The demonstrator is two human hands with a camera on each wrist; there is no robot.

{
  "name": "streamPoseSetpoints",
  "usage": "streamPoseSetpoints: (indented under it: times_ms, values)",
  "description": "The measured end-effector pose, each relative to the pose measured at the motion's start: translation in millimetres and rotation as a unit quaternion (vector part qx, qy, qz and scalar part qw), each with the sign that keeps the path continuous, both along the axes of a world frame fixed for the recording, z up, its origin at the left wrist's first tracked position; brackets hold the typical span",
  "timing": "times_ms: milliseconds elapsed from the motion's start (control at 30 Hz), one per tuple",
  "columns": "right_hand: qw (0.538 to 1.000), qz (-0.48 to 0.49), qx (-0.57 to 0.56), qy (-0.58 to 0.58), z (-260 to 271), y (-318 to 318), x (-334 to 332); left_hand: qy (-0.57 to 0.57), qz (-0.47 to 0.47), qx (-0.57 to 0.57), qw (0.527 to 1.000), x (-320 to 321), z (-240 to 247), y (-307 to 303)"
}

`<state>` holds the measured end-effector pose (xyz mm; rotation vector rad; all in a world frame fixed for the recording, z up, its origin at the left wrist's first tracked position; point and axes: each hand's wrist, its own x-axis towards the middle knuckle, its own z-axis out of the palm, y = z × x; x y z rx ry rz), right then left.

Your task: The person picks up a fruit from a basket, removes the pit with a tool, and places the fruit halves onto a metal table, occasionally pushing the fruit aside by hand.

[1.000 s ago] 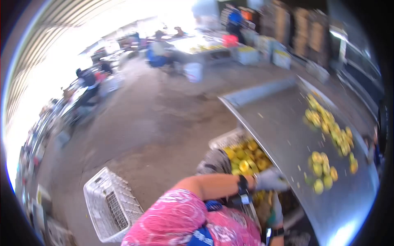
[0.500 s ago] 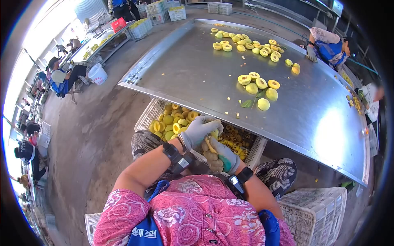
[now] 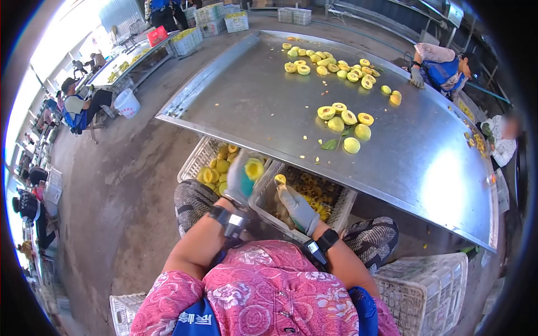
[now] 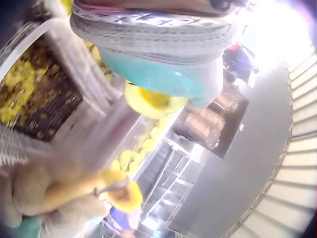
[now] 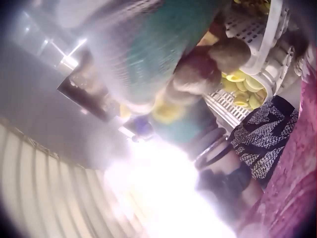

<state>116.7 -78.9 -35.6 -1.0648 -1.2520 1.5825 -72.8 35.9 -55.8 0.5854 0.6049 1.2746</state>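
My gloved left hand, blurred, holds a yellow peach half over the left crate of peach halves. In the left wrist view that peach half shows below the teal part of the glove. My gloved right hand grips a wooden-handled pitting tool with a thin curved metal blade. A smaller peach half with a brown middle is at the tool's tip. This hand is over the right crate, which holds dark pits and yellow scraps.
A metal table slants across in front, its near edge just beyond the crates. Several peach halves and a leaf lie on it. An upturned white crate stands by my right leg. A person leans in at the far edge.
The view has swung round and steadied. Half a second ago my hands were together over the crates; now they are apart, the left one further left with its peach half.
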Motion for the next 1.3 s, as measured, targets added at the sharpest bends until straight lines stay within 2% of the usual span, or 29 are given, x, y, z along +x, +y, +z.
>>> streamPoseSetpoints:
  times_ms: [33, 67, 100, 133, 200, 233, 267, 333, 367, 400, 467, 533, 567, 633, 667, 700, 767, 800, 900, 1000, 1200, 1233, 1300]
  values:
    - [0.984, -0.074, 0.112, -0.113, -12.7, 4.4, 0.1, 0.103, 0.052, 0.024, 0.993, -8.8, 10.8, 1.1]
    - [0.938, -0.145, 0.220, -0.224, -24.0, 5.9, 2.8, 0.203, 0.103, 0.047, 0.973, -16.9, 21.4, 0.8]
    - [0.945, -0.109, 0.150, -0.269, 0.4, 1.6, 9.8, 0.302, 0.125, 0.074, 0.942, -27.0, 15.2, 6.9]
    - [0.935, -0.114, 0.149, -0.301, 4.4, 2.6, 13.7, 0.330, 0.127, 0.075, 0.932, -26.5, 26.7, 3.2]
    - [0.911, -0.122, 0.147, -0.366, 10.4, 2.9, 18.7, 0.355, 0.052, 0.122, 0.926, -18.7, 44.2, -11.5]
    - [0.900, -0.124, 0.152, -0.389, 14.6, 2.8, 19.5, 0.338, -0.015, 0.106, 0.935, -13.3, 42.5, -16.1]
    - [0.876, -0.121, 0.151, -0.442, 18.1, 3.0, 20.7, 0.318, -0.086, 0.096, 0.939, -3.4, 40.7, -20.6]
    - [0.849, -0.109, 0.220, -0.468, 21.8, 0.8, 26.5, 0.228, -0.166, 0.062, 0.957, 25.4, 41.6, -39.3]
    - [0.816, -0.100, 0.233, -0.519, 18.3, 1.0, 28.1, 0.301, -0.185, 0.113, 0.929, 34.3, 32.1, -37.4]
    - [0.804, -0.092, 0.226, -0.542, 26.1, -2.0, 29.7, 0.372, -0.200, 0.163, 0.892, 43.1, 33.2, -38.0]
    - [0.776, -0.104, 0.229, -0.579, 16.2, 2.9, 45.4, 0.256, -0.230, 0.031, 0.939, 52.6, 35.0, -48.2]
    - [0.779, -0.121, 0.186, -0.586, 36.7, 2.5, 58.8, 0.409, -0.236, 0.160, 0.867, 55.5, 57.7, -57.6]
    - [0.778, -0.136, 0.163, -0.592, 49.4, 1.9, 70.5, 0.494, -0.213, 0.227, 0.812, 51.3, 53.4, -55.7]
    - [0.787, -0.156, 0.155, -0.576, 69.3, 3.7, 90.5, 0.529, -0.115, 0.378, 0.751, 45.8, 63.7, -34.9]
    - [0.792, -0.166, 0.148, -0.568, 76.3, 5.5, 99.9, 0.561, -0.098, 0.350, 0.744, 42.8, 94.8, -27.8]
    - [0.790, -0.182, 0.183, -0.556, 72.1, 13.4, 113.8, 0.587, 0.006, 0.415, 0.695, 32.3, 69.0, 7.8]
    - [0.781, -0.190, 0.167, -0.571, 76.9, 32.0, 135.7, 0.619, 0.067, 0.412, 0.665, 5.9, 55.9, 66.0]
    - [0.778, -0.191, 0.162, -0.576, 81.0, 44.0, 146.3, 0.632, 0.095, 0.439, 0.632, -2.1, 64.8, 88.5]
    - [0.754, -0.201, 0.117, -0.614, 79.9, 88.2, 180.9, 0.777, 0.055, 0.291, 0.556, -37.9, 38.3, 136.4]
    - [0.731, -0.216, 0.079, -0.643, 78.8, 147.1, 206.3, 0.812, 0.039, 0.231, 0.535, -29.4, 50.5, 136.6]
    - [0.739, -0.245, 0.011, -0.628, 82.2, 250.7, 229.4, 0.817, 0.002, 0.202, 0.540, -26.8, 56.5, 150.9]
    - [0.748, -0.227, -0.018, -0.623, 85.4, 265.0, 228.2, 0.815, -0.003, 0.199, 0.544, -26.6, 57.9, 152.7]
    - [0.796, -0.187, -0.023, -0.576, 66.9, 294.4, 228.8, 0.809, -0.004, 0.195, 0.554, -27.2, 58.1, 151.7]
